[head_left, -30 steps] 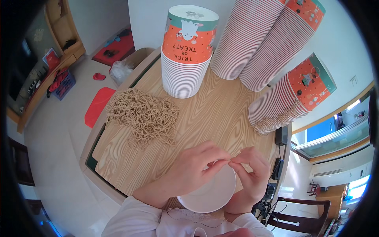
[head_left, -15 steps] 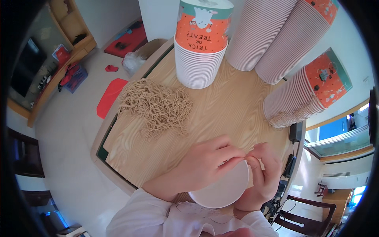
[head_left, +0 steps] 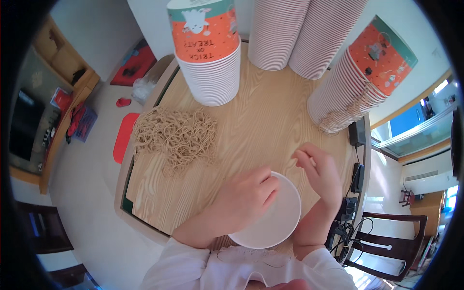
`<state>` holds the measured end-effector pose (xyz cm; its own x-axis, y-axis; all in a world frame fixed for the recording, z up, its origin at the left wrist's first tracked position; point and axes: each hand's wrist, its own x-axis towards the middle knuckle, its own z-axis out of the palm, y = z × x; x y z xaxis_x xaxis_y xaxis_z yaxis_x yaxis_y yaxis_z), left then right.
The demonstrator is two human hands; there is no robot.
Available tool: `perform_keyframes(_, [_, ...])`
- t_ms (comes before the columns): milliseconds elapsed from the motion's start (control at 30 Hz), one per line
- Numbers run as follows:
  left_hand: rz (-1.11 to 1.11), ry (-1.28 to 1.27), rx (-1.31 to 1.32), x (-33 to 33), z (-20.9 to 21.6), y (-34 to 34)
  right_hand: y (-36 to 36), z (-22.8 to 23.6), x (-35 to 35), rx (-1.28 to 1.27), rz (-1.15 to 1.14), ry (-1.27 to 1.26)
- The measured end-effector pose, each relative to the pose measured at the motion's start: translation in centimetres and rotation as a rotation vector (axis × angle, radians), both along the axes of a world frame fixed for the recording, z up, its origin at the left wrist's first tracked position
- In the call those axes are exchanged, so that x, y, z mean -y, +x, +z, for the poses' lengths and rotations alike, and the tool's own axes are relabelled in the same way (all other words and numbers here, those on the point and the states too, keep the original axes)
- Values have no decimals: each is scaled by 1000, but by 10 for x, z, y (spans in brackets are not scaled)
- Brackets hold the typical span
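Observation:
A white paper bucket (head_left: 286, 212) sits in front of my body at the table's near edge, its pale round inside facing up. My left hand (head_left: 249, 198) is closed over the bucket's left side, fingers curled near the rim. What it pinches, if anything, is hidden. Beyond the bucket's right rim, my right hand (head_left: 316, 169) is raised with thumb and fingers pinched together. Anything between those fingertips is too small to make out. A loose tangle of tan twine (head_left: 176, 137) lies on the table at the left, apart from both hands.
Nested paper buckets (head_left: 208, 72) with orange and teal print stand upside down at the back. Tall white stacks (head_left: 278, 36) rise behind. Another stack (head_left: 338, 99) at right has twine along its side. Black adapters and cables (head_left: 349, 208) line the wooden table's (head_left: 261, 125) right edge.
My hands, which met at the bucket's rim, have separated. The right has moved up and away, while the left remains over the bucket. The whole view has shifted somewhat.

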<state>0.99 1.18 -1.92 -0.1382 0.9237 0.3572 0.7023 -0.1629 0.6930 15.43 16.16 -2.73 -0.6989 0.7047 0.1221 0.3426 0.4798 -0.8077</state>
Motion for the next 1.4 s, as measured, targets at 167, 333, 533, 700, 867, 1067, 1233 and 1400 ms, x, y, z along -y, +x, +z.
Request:
perform_keyframes(167, [-175,-113,-384,-8,0,11,11,-86,-40,-57,58,-458])
perform_keyframes(333, [-237,-119,-402,-17,-13,11,26,-98,-34,-162,302,-761])
perform_keyframes(533, [-278,-135,-358,-21,-22,5,39,-67,-27,-76,485,-690])
perform_keyframes(700, [-268,-154,-372,-24,-17,11,43,-55,-24,12,545,-514])
perform_keyframes(867, [-253,-148,-455,-23,-16,17,48,-44,-20,17,527,-429])
perform_keyframes(1067, [-248,-140,-523,-22,-16,19,49,-41,-15,19,456,-392])
perform_keyframes(1233, [-237,-138,-530,-21,-14,20,48,-40,-14,45,449,-372])
perform_keyframes(1400, [-181,-173,-488,-20,-14,24,47,-40,-12,54,442,-368])
